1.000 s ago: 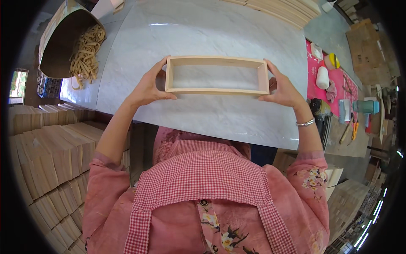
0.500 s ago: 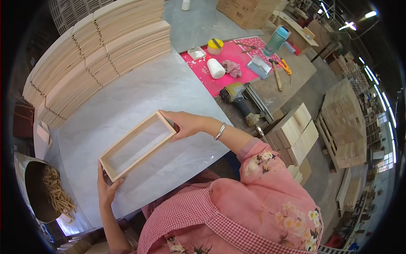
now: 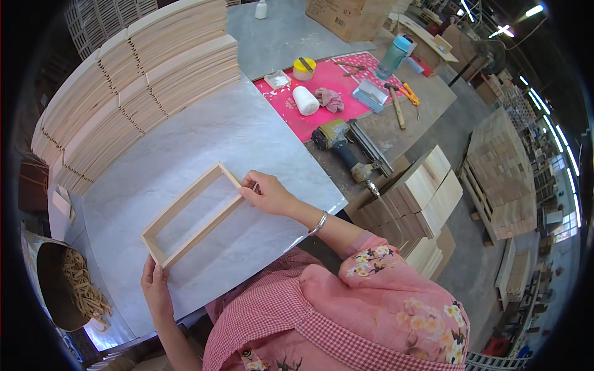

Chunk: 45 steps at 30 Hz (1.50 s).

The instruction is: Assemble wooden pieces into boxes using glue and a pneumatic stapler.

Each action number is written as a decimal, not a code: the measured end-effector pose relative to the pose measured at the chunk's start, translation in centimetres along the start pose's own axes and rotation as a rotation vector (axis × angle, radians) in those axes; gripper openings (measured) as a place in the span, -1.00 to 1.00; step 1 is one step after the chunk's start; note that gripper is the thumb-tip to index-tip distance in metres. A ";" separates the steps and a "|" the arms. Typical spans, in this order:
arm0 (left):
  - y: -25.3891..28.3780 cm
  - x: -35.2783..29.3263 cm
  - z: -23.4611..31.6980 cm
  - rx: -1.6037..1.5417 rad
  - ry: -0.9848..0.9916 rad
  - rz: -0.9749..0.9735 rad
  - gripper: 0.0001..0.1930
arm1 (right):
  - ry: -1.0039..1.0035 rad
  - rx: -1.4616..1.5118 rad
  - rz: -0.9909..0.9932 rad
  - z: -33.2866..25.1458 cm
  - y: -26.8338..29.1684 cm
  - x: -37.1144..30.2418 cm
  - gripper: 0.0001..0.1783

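A narrow rectangular frame of pale wood (image 3: 203,233), with no panel inside it, lies slantwise over the grey tabletop (image 3: 260,148). My right hand (image 3: 268,193) grips its right-hand end, thumb and fingers closed at the nearer corner. At the opposite, lower left end, my left hand (image 3: 156,289) has its fingers and thumb against the near corner. The tabletop shows through the frame. Whether the frame rests flat or is slightly raised, I cannot tell.
Tall stacks of thin wooden boards (image 3: 139,77) line the far left. A nail gun (image 3: 340,145) lies right of the tabletop, beside a pink mat (image 3: 281,111) with a white bottle (image 3: 305,101). A hammer (image 3: 396,108) lies beyond. A bin (image 3: 54,290) holding pale strips stands left.
My right hand has shifted from spanning the frame's right end to pinching its nearer corner. My left hand has moved around to the lower left corner. The view has shifted slightly.
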<state>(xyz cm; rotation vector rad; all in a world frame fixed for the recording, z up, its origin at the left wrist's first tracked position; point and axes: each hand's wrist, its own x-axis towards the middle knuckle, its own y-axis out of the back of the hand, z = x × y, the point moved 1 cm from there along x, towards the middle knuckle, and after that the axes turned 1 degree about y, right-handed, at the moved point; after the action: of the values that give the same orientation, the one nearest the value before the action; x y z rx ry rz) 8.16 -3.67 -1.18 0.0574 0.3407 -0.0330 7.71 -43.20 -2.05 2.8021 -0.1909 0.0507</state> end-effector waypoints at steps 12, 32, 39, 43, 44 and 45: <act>0.2 1.1 0.5 0.009 0.007 -0.093 -0.56 | -0.248 0.300 -0.117 0.1 0.6 0.5 -0.81; -0.4 1.4 4.3 0.034 0.154 0.131 -0.50 | -0.150 -0.024 -0.047 -4.7 1.2 3.8 -0.55; 0.5 1.9 2.0 0.063 0.159 0.035 -0.54 | -0.356 0.002 -0.061 -3.4 0.5 5.1 -0.38; 0.3 3.8 1.9 0.037 0.055 0.217 -0.61 | -0.395 -0.043 -0.051 -2.5 0.3 5.4 -0.44; 0.2 4.2 2.1 0.038 0.063 0.221 -0.61 | -0.401 -0.043 -0.057 -2.4 0.1 5.4 -0.44; 0.1 4.6 2.5 0.021 0.058 0.198 -0.63 | -0.382 -0.062 -0.078 -2.3 -0.2 5.7 -0.44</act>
<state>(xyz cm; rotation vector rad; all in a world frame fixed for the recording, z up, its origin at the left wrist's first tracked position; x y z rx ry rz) 13.30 -3.78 -0.37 0.1132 0.3913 0.1614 13.32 -42.99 0.38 2.7274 -0.1686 -0.5024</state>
